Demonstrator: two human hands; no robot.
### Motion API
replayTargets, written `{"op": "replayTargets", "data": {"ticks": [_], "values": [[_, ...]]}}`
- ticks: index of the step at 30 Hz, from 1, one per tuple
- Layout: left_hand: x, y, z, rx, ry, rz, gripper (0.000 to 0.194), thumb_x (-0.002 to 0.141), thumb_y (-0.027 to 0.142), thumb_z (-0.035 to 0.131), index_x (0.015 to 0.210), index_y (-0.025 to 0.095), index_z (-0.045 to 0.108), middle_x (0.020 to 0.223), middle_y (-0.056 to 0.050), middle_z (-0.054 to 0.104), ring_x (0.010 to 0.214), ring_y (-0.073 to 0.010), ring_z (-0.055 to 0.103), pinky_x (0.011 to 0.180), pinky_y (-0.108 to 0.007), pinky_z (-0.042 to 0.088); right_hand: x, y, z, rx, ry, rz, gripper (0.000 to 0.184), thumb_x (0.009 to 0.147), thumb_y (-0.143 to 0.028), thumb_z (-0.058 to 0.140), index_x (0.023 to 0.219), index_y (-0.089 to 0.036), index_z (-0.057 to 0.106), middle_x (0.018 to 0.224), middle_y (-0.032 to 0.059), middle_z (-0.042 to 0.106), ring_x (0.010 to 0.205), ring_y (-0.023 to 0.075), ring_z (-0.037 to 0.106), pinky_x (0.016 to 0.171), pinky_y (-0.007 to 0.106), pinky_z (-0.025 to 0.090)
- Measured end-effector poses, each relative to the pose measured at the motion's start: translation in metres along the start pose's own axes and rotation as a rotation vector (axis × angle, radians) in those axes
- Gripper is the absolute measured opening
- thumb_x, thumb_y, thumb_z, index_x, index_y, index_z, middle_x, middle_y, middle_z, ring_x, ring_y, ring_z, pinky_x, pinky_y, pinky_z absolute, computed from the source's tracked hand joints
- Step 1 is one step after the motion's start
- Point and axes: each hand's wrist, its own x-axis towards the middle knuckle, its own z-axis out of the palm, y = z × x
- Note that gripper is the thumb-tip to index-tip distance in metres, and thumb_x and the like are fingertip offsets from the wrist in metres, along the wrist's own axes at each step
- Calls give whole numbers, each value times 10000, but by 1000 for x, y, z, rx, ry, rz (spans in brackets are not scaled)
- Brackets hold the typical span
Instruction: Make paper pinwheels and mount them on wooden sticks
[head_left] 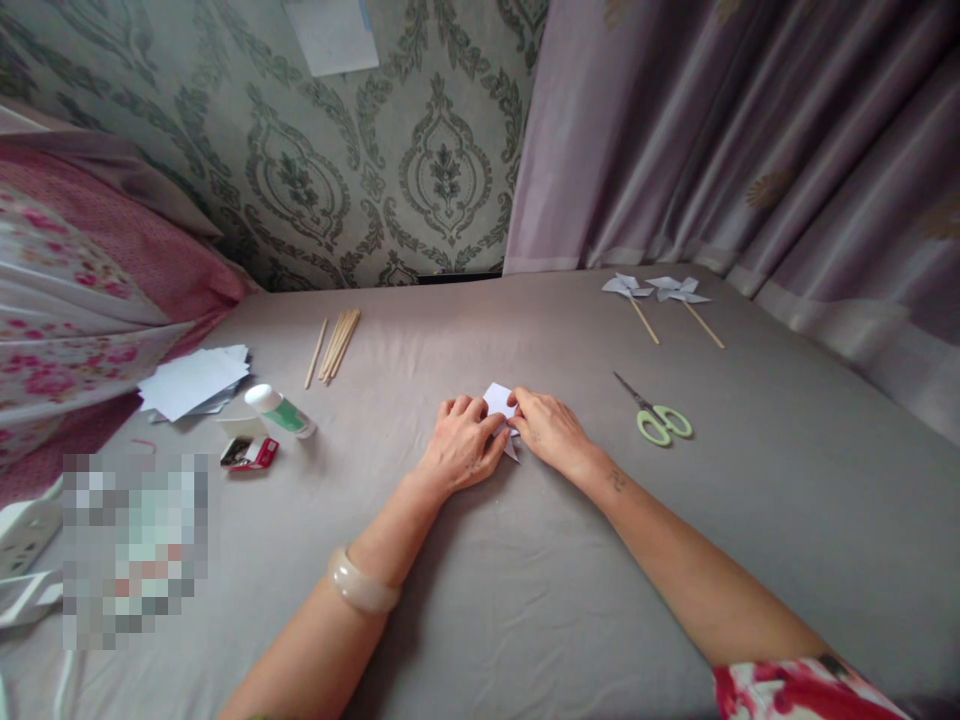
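Both of my hands meet over a small piece of white paper [498,398] on the cloth-covered surface. My left hand [466,440] lies across its left side, fingers curled and pressing on it. From the right, my right hand [546,425] pinches the paper's edge between thumb and fingers. A pointed white corner sticks out below the fingers; the rest of the paper is partly hidden. To the right lie scissors [654,415] with light green handles, blades pointing away. Two white paper pinwheels [628,288] on wooden sticks rest at the far right.
At the left are a stack of white paper [196,380], a glue stick [281,411] with a white cap, and a small red box [251,453]. Several wooden sticks [341,345] lie farther back. A white power strip [28,528] sits by the left edge, near a blurred patch.
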Motion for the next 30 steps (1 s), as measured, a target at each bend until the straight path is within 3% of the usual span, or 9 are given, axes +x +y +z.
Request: {"op": "replayTargets", "data": {"ticks": [5,12,19,30], "values": [[1,7,-2,89,29,44,394,962,374,304,1006,222,664,1024,-105,589,993,-257,453,925,-463,299,5,14,-3,116,31,20,174,863,-202,559,1023,-177,623,969,87,715,882,187,658,765,258,447],[3,16,0,147,40,76,440,969,390,292,891,174,668,996,-118,587,990,-265,455,935,-458,294,8,53,-36,206,259,113,154,826,-220,563,894,-164,689,867,68,729,786,170,653,730,252,453],[2,18,1,146,27,51,420,971,385,288,925,190,658,1008,-111,591,1005,-263,458,952,-458,287,15,71,-21,197,73,152,236,835,-292,530,839,-157,724,790,55,734,721,164,643,630,228,426],[-4,21,8,183,58,16,397,964,413,314,988,187,640,1031,-100,600,1022,-260,463,978,-457,274,21,59,-5,142,51,211,242,784,-384,602,838,-171,704,830,68,721,740,168,631,639,239,411]]}}
